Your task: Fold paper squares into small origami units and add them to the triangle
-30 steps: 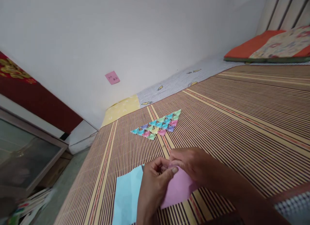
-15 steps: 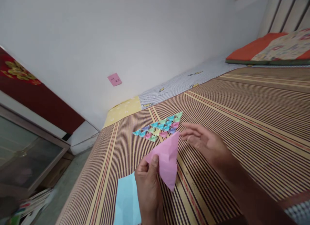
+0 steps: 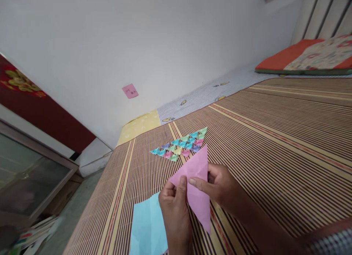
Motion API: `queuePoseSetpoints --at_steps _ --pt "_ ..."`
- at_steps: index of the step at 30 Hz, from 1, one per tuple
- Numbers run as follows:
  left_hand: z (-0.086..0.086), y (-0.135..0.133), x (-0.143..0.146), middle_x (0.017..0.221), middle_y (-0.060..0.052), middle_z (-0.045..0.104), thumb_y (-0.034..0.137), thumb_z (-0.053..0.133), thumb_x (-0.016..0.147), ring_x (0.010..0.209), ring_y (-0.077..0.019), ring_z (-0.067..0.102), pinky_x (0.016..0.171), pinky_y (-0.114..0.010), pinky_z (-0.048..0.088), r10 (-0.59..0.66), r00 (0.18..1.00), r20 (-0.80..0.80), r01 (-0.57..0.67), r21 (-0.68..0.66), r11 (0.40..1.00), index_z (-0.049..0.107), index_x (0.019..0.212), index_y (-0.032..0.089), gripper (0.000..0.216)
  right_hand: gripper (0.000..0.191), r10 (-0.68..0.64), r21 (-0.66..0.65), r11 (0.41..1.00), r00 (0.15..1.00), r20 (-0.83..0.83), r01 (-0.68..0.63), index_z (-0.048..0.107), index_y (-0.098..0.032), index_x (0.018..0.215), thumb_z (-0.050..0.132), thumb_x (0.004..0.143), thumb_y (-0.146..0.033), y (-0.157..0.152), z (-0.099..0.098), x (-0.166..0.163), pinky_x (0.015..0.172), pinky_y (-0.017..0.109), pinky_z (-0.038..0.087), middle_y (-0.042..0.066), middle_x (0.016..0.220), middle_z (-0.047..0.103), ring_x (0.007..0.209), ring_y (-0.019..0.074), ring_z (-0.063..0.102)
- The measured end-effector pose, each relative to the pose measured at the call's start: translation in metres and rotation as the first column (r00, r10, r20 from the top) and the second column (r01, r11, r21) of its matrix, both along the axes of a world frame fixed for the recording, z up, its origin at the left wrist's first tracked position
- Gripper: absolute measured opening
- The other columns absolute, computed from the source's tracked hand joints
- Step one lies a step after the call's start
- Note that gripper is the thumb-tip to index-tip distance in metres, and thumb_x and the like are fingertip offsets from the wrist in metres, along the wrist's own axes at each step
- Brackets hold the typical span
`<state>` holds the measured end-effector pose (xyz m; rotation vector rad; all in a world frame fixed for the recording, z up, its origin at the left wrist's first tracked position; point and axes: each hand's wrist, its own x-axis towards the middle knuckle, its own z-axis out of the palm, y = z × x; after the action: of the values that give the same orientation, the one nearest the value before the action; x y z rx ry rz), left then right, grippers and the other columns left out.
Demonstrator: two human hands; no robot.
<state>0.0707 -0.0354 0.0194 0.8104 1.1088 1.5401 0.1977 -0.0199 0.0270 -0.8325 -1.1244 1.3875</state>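
One folded pink paper [image 3: 200,205], lower centre; left hand [image 3: 175,207] and right hand [image 3: 221,185] both pinch it, likely to keep it flat. Light-blue paper [image 3: 148,225] lies lower left.

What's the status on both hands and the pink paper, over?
Left hand, right hand: both gripping pink paper. Paper roughly triangular. Blue sheet partly hidden behind left hand; nothing seen blocking.

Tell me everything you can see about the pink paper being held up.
The pink paper looks thin, creased and roughly triangular, with pointed corners at top and bottom. It is held upright over the striped mat, left hand and right hand both gripping it, thumbs on its near face. Whether its bottom tip touches the mat is unclear.
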Motion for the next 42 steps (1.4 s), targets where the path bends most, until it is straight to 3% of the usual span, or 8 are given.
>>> queuePoseSetpoints --at_steps 5,11,19,26,31,34,38,42 --pt "0.000 0.000 -0.002 0.087 -0.011 0.078 0.029 0.082 0.075 0.073 -0.0203 0.072 0.065 -0.029 0.058 -0.008 1.000 -0.004 0.008 0.005 1.000 0.075 0.093 0.011 0.026 0.022 0.058 0.025 0.998 0.997 -0.059 -0.056 0.069 -0.013 0.081 0.076 0.080 -0.033 0.002 0.001 0.005 0.054 0.024 0.046 0.002 0.069 0.065 0.062 0.0148 0.059" --pt "0.004 -0.002 -0.001 0.088 -0.011 0.078 0.029 0.082 0.075 0.075 -0.0221 0.073 0.066 -0.031 0.059 -0.016 1.000 -0.024 0.016 -0.006 1.000 0.075 0.094 0.012 0.027 0.020 -0.020 0.005 1.000 1.000 0.018 0.020 0.066 -0.014 0.078 0.077 0.078 -0.031 0.003 0.002 0.009 0.052 0.024 0.046 0.002 0.069 0.064 0.061 0.0152 0.059" --pt "0.008 -0.003 0.001 0.085 -0.010 0.078 0.029 0.082 0.075 0.074 -0.0223 0.072 0.065 -0.031 0.058 -0.012 0.999 -0.046 0.011 -0.028 1.000 0.075 0.092 0.012 0.025 0.020 0.069 0.092 0.993 0.998 0.011 -0.070 0.064 -0.015 0.073 0.070 0.084 -0.031 0.003 0.008 0.017 0.050 0.021 0.039 -0.004 0.062 0.053 0.054 0.0092 0.046" --pt "0.006 -0.002 0.004 0.080 -0.005 0.075 0.031 0.080 0.078 0.068 -0.0168 0.068 0.065 -0.027 0.055 -0.029 0.998 -0.064 0.029 0.008 1.000 0.074 0.087 0.014 0.021 0.026 -0.125 0.161 0.983 0.969 0.211 0.092 0.063 -0.016 0.073 0.062 0.089 -0.036 0.003 0.004 0.015 0.049 0.024 0.037 0.000 0.063 0.056 0.056 0.0133 0.049" --pt "0.003 -0.003 0.005 0.074 -0.004 0.071 0.041 0.078 0.080 0.065 -0.0151 0.064 0.059 -0.024 0.051 0.012 0.988 -0.155 -0.008 0.028 1.000 0.072 0.080 0.014 0.028 0.026 -0.333 0.326 0.924 0.843 0.422 0.202 0.063 -0.016 0.070 0.058 0.089 -0.033 0.001 0.003 0.015 0.047 0.025 0.031 -0.003 0.056 0.047 0.051 0.0120 0.040" --pt "0.001 -0.003 0.005 0.072 -0.003 0.070 0.041 0.079 0.079 0.064 -0.0146 0.063 0.058 -0.023 0.049 0.007 0.990 -0.144 -0.002 0.037 0.999 0.071 0.079 0.014 0.028 0.026 -0.377 0.365 0.905 0.813 0.444 0.220 0.062 -0.017 0.068 0.057 0.088 -0.033 0.002 0.002 0.015 0.048 0.026 0.030 -0.003 0.055 0.047 0.050 0.0121 0.039" --pt "0.001 -0.004 0.005 0.075 -0.004 0.071 0.042 0.077 0.081 0.064 -0.0157 0.064 0.059 -0.025 0.050 -0.010 0.995 -0.103 0.012 0.024 1.000 0.073 0.086 0.014 0.028 0.025 -0.225 0.225 0.962 0.916 0.331 0.155 0.064 -0.017 0.070 0.063 0.087 -0.035 0.004 0.002 0.016 0.047 0.025 0.035 0.000 0.059 0.056 0.053 0.0139 0.047" --pt "0.002 -0.004 0.006 0.072 -0.002 0.070 0.044 0.077 0.080 0.062 -0.0151 0.061 0.057 -0.024 0.047 0.001 0.993 -0.121 0.000 0.012 1.000 0.073 0.087 0.015 0.029 0.025 0.033 0.049 0.998 0.972 0.232 -0.046 0.066 -0.015 0.071 0.071 0.081 -0.038 0.003 -0.001 0.014 0.049 0.025 0.041 0.002 0.063 0.063 0.058 0.0165 0.057"
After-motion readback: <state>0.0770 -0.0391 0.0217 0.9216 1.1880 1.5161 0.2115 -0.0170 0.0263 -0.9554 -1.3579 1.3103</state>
